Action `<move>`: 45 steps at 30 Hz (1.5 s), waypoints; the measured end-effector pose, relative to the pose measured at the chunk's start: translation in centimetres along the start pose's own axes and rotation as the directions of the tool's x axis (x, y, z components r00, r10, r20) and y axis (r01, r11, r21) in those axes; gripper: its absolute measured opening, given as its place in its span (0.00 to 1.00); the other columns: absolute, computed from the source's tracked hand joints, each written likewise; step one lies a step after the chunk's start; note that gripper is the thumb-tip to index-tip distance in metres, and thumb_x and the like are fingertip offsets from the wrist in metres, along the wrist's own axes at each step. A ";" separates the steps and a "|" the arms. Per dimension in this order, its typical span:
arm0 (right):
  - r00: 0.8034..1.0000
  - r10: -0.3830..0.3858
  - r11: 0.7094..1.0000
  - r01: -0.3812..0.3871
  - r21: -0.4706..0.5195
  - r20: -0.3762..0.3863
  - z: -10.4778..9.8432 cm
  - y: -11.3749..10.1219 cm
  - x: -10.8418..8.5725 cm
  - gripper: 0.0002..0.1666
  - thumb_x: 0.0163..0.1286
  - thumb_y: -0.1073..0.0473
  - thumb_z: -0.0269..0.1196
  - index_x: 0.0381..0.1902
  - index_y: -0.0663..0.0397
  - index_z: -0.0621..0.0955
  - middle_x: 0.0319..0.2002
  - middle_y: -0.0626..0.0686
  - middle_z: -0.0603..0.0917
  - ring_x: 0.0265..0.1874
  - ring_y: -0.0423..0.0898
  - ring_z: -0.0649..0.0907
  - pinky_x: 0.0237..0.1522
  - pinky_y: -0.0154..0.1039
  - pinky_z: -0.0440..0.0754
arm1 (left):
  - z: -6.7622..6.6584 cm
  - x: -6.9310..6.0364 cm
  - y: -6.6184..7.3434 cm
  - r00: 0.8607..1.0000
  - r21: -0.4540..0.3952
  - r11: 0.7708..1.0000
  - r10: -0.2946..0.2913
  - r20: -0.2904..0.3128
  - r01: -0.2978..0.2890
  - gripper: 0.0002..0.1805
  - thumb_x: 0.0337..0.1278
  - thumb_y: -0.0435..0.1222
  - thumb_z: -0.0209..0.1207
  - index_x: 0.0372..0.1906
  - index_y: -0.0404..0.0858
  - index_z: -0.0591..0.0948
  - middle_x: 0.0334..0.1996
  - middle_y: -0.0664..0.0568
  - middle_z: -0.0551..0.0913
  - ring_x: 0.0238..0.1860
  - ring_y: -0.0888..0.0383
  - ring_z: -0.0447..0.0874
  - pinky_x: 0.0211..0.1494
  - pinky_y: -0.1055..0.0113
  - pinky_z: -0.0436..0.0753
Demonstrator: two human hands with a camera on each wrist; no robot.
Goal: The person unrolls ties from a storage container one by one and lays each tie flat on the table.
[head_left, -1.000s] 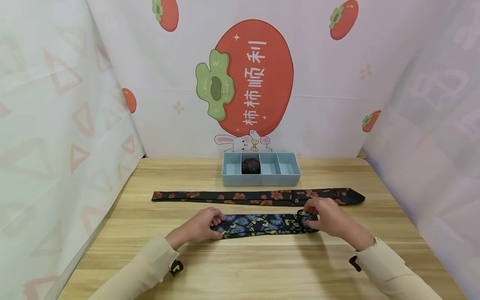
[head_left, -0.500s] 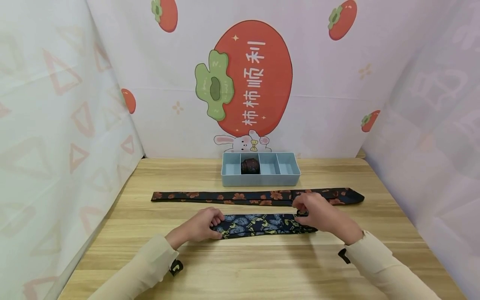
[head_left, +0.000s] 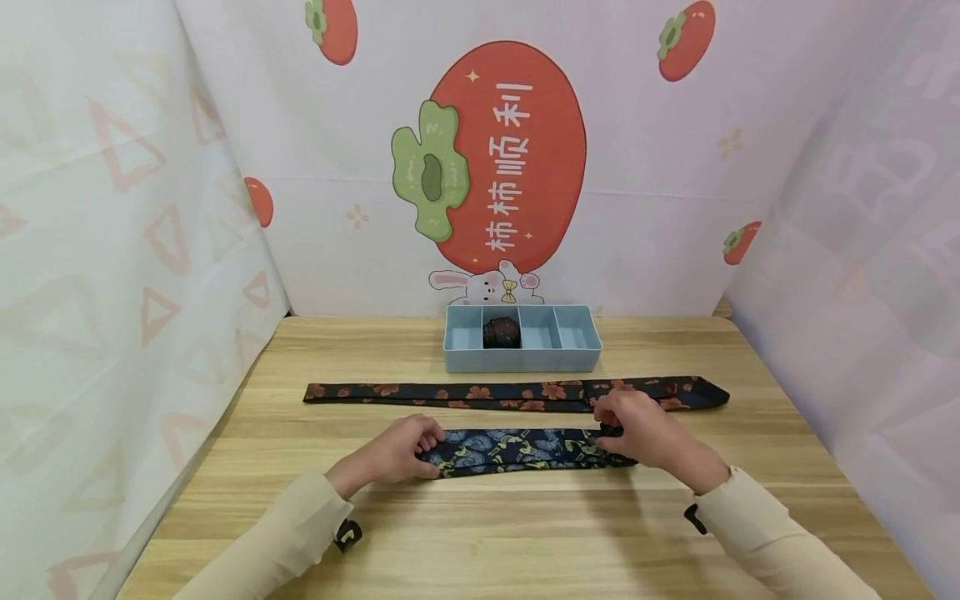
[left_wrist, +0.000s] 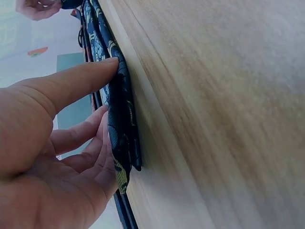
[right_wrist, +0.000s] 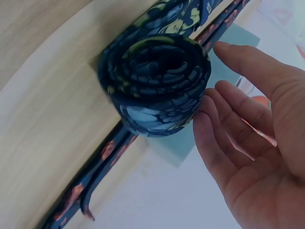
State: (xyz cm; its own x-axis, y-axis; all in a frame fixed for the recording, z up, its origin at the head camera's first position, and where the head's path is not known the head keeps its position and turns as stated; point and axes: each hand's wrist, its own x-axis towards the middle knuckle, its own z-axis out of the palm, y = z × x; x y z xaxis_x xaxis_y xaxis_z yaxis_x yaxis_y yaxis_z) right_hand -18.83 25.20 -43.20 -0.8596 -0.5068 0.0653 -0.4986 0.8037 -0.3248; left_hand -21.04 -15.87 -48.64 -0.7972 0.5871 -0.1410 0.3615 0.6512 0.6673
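1. Head view: blue patterned tie (head_left: 510,450) on the wooden table (head_left: 465,533), nearest the person, spread between left hand (head_left: 397,450) and right hand (head_left: 645,429). Work looks part done: stretch between hands flat, right end mostly hidden by the right hand.
2. Same view, beyond: floral tie (head_left: 472,395) laid out at full length, unrolled. Pale blue tray (head_left: 525,361) behind it; second compartment from left holds a dark rolled bundle (head_left: 501,332), probably one already finished. Other three compartments bare.
3. In the way: floral tie lies between blue tie and tray. Right hand overlaps it from above; contact can't be told.
4. Left wrist view: left hand grips the blue tie across its width, thumb on one edge, fingers at the other. Layers there lie flat; a short end juts past the fingers.
5. Right wrist view: roll (right_wrist: 159,117) formed at the blue tie's right end, spiral showing. Right hand relaxed, fingertips against its side, not clenched. Left to do, I judge: the flat remainder.
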 end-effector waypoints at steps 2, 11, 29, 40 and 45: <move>1.000 0.018 1.000 -0.018 -0.006 -0.012 -0.1 0.3 -0.4 0.15 0.58 0.62 0.80 0.37 0.53 0.83 0.31 0.47 0.82 0.29 0.40 0.78 0.32 0.36 0.79 | -0.1 -0.1 -0.3 1.000 0.001 1.000 0.000 0.002 0.000 0.24 0.55 0.34 0.77 0.54 0.32 0.82 0.47 0.48 0.83 0.46 0.57 0.80 0.52 0.61 0.84; 0.997 0.048 0.999 -0.049 -0.023 -0.060 -0.8 1.7 -2.0 0.16 0.55 0.62 0.82 0.38 0.54 0.86 0.34 0.47 0.86 0.32 0.41 0.84 0.34 0.38 0.85 | -0.7 -1.0 -0.8 1.000 0.012 1.000 -0.016 -0.002 0.016 0.24 0.54 0.35 0.78 0.54 0.32 0.82 0.46 0.49 0.83 0.45 0.58 0.80 0.51 0.63 0.84; 0.999 0.036 0.999 -0.036 0.028 0.005 -1.5 1.4 -1.5 0.15 0.58 0.66 0.79 0.41 0.58 0.86 0.33 0.49 0.85 0.32 0.41 0.83 0.34 0.39 0.84 | -1.0 -1.2 -0.8 1.000 0.011 1.000 -0.012 -0.003 0.012 0.24 0.54 0.35 0.78 0.54 0.32 0.82 0.45 0.49 0.82 0.45 0.59 0.80 0.50 0.65 0.84; 0.996 0.068 0.998 -0.069 0.014 0.057 -0.1 1.4 -0.9 0.15 0.59 0.65 0.80 0.41 0.57 0.85 0.31 0.47 0.83 0.29 0.39 0.79 0.32 0.36 0.82 | -0.9 -1.4 -1.1 1.000 -0.007 1.000 -0.017 -0.003 0.017 0.25 0.55 0.35 0.77 0.55 0.32 0.82 0.47 0.48 0.83 0.46 0.58 0.81 0.51 0.63 0.85; 0.999 0.044 0.999 -0.044 -0.005 -0.009 -0.1 1.8 -1.5 0.17 0.56 0.63 0.82 0.41 0.57 0.86 0.33 0.48 0.84 0.32 0.40 0.81 0.34 0.39 0.84 | -1.1 -1.7 -1.5 1.000 -0.011 1.000 -0.019 -0.002 0.019 0.25 0.55 0.35 0.77 0.56 0.32 0.82 0.48 0.48 0.83 0.46 0.58 0.81 0.51 0.63 0.85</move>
State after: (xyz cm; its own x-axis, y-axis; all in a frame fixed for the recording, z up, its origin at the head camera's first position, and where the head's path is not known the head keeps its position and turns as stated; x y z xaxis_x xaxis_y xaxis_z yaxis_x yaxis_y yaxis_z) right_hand -18.44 27.40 -43.80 -0.8817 -0.4681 0.0590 -0.4606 0.8269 -0.3225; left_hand -20.77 -18.39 -48.57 -0.8048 0.5737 -0.1526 0.3410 0.6572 0.6722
